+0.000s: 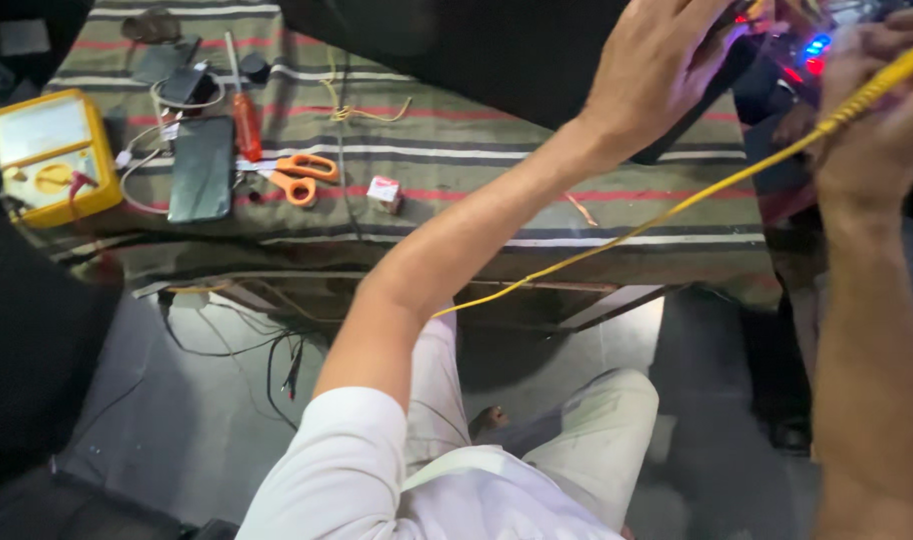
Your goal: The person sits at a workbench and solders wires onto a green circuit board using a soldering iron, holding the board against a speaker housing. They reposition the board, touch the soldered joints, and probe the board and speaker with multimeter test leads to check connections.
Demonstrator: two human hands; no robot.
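Knees and white trousers sit nearest. Above them a yellow cable (617, 240) runs up into the right hand (877, 120), closed on it. Left hand (657, 70) steadies a dark panel (497, 50); its grip is hidden. Keeping the cable slack seems wise. Scissors (302, 178) lie beyond.

Two hands (657, 70), one scissors (299, 177), one phone (202, 168)
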